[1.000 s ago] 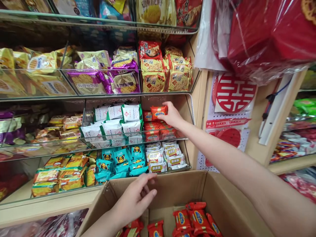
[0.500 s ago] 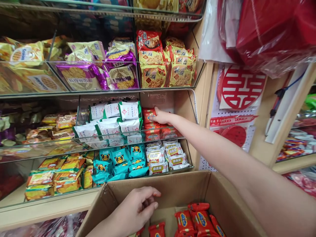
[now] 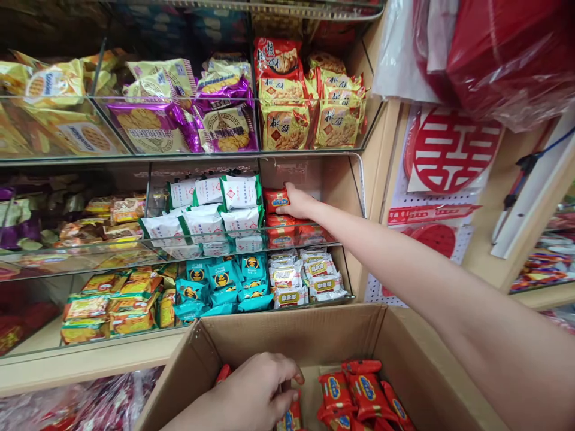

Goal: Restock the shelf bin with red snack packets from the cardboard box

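Note:
At the shelf, my right hand (image 3: pixel 299 202) pinches a red snack packet (image 3: pixel 277 200) between thumb and fingers. The packet sits at the top of a stack of red packets (image 3: pixel 280 231) behind the clear shelf front, beside white-and-green packets (image 3: pixel 240 194). My left hand (image 3: pixel 258 386) hangs inside the cardboard box (image 3: pixel 287 335), its fingers loosely curled and apart. Just below its fingertips lies a red packet (image 3: pixel 293 418), partly covered by the hand. More red packets (image 3: pixel 366 395) are piled in the right part of the box.
Teal packets (image 3: pixel 223 278) and silver-white packets (image 3: pixel 287 278) fill the shelf below. Yellow walnut-cookie packets (image 3: pixel 287 126) stand on the shelf above. Clear shelf fronts and a wooden side panel (image 3: pixel 381 155) border the compartment. Red decorations (image 3: pixel 453 152) hang at the right.
My left hand has moved down and right, deeper into the box, over a red packet. My right hand stays at the shelf with the red packet at its fingers. The view has shifted slightly.

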Action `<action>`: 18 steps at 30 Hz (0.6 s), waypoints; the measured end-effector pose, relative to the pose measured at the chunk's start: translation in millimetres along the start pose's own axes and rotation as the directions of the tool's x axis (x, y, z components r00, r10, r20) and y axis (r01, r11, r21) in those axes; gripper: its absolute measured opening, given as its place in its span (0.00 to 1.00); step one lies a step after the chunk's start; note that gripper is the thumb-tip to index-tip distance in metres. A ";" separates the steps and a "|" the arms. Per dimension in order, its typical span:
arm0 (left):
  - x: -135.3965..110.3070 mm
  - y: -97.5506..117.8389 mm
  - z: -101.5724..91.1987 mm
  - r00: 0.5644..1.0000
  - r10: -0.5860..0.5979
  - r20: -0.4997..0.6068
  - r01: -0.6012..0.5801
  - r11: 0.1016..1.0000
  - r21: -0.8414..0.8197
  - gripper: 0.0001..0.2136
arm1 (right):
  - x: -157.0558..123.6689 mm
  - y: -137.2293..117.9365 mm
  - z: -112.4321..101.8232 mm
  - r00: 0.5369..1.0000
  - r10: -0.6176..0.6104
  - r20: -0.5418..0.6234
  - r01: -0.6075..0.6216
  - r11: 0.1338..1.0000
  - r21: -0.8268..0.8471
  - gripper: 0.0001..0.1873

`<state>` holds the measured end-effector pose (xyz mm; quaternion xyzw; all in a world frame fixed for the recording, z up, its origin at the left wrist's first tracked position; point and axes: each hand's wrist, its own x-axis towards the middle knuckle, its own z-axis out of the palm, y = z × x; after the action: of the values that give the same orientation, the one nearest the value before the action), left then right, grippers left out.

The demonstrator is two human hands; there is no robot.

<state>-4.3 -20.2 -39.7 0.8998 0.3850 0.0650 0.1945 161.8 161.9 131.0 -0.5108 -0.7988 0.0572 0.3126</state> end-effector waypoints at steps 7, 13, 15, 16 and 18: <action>1.3 1.2 4.3 0.999 0.005 0.034 -0.007 0.999 0.050 0.07 | 1.7 -2.9 0.6 0.996 0.030 0.089 -0.034 0.999 0.039 0.53; 0.3 -4.6 9.7 0.979 -0.108 0.173 0.082 0.986 0.148 0.09 | -3.9 1.4 3.2 1.000 0.018 -0.023 -0.016 0.996 0.087 0.46; -1.4 -7.3 15.2 0.963 -0.145 0.226 0.110 0.981 0.161 0.13 | -1.6 2.7 1.6 0.997 0.032 -0.070 -0.026 0.996 0.083 0.44; -2.5 -8.8 19.3 0.952 -0.164 0.259 0.123 0.978 0.169 0.16 | -0.3 2.6 -0.4 0.989 0.023 -0.145 -0.011 0.996 0.084 0.41; -5.1 -12.5 30.0 0.925 -0.196 0.327 0.146 0.974 0.171 0.22 | -1.3 -0.5 -6.5 0.927 -0.047 -0.371 0.077 0.995 0.065 0.31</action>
<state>-8.2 -25.0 -72.1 0.8719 0.4265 -0.1372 0.1978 165.4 159.1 135.8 -0.4744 -0.7387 -0.0185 0.4786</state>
